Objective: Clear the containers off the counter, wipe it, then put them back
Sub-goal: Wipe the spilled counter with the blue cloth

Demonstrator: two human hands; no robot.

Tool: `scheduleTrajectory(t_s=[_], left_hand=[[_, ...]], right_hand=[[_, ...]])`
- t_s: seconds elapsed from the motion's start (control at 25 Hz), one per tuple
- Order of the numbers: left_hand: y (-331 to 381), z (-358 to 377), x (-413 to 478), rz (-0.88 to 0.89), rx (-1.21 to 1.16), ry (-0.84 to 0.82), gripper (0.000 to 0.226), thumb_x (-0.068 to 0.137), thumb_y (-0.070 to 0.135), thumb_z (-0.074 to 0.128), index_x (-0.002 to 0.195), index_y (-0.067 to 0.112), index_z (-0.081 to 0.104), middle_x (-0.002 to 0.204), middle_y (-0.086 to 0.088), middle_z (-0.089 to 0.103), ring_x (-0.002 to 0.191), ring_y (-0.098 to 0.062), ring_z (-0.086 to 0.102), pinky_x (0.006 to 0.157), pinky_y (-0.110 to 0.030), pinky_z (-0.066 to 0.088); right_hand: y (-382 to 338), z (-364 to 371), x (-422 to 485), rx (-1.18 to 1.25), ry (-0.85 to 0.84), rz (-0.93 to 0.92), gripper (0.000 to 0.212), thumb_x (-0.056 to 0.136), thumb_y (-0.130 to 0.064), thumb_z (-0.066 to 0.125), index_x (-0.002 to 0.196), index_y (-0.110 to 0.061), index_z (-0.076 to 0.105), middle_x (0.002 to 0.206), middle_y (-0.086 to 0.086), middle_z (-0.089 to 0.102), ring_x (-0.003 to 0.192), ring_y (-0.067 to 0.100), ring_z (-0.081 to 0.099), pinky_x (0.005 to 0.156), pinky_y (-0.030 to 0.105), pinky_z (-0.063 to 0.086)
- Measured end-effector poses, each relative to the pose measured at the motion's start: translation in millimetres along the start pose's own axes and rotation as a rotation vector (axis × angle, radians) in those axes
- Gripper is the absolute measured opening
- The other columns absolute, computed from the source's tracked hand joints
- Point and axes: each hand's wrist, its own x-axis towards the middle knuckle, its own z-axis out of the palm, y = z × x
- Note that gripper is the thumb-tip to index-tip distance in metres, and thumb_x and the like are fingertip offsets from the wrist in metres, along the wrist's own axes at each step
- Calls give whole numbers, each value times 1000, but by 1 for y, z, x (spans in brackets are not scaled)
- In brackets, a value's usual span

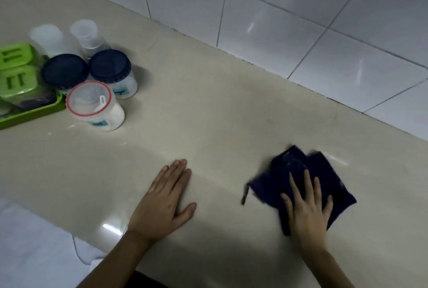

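Wiping stage. We press our right hand [306, 206] flat, fingers spread wide, on a dark blue cloth [301, 183] lying crumpled on the beige worktop [208, 114] near its front edge, toward the right end. The cloth's far corner is blurred, which suggests a stroke under way. Our left hand [162, 202] lies palm down on the bare surface near the front edge, fingers together and extended, thumb out, holding nothing; it seems to brace the body. Both forearms enter from the front edge and angle toward the tiled wall [301, 21].

The containers stand grouped at the left end, well apart from the cloth: two jars with dark blue lids [108, 66], a red-rimmed jar [90, 100] with a clear lid nearest the front, and two translucent white-capped bottles [84, 32] behind them. Beside them a green tray [34, 111] carries green-lidded boxes [16, 74]. Pale flecks lie on the surface just in front of the red-rimmed jar.

To do this step well, we judge that the palm should keep even pressure on the cloth, strokes should overlap from the wall side to the front edge, and the wipe should work leftward to the flecks without nudging the jars.
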Motion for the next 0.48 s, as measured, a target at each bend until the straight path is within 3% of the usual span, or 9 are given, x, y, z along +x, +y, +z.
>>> scheduleTrajectory(t_s=[0.08, 0.16, 0.28, 0.48], left_hand=[[-1, 0, -1, 1, -12, 8, 73, 88, 51, 51, 144, 7, 36, 157, -9, 27, 148, -20, 17, 119, -38, 19], [0, -1, -2, -2, -21, 18, 73, 88, 51, 51, 144, 8, 36, 156, -9, 28, 148, -19, 17, 119, -39, 20], [0, -2, -2, -6, -39, 11, 70, 89, 51, 50, 144, 8, 38, 156, -8, 28, 148, -19, 17, 119, -39, 20], [-7, -13, -6, -29, -186, 72, 60, 93, 44, 51, 140, 8, 44, 153, -7, 35, 145, -18, 24, 119, -41, 21]], right_hand=[[-29, -1, 36, 106, 15, 233, 62, 92, -61, 12, 148, -36, 19, 161, 8, 9, 146, 33, 3, 111, 67, 8], [-58, -4, 53, 154, 12, 303, 60, 93, -58, 18, 149, -37, 16, 161, 9, 4, 146, 35, -1, 111, 68, 3], [-74, -2, 40, 119, 30, 155, 58, 95, -58, 21, 148, -33, 23, 160, 10, 10, 146, 34, 5, 112, 66, 6], [-58, 12, -59, -2, 45, -298, 56, 96, -54, 16, 143, -29, 35, 160, 6, 16, 145, 29, 18, 111, 59, 19]])
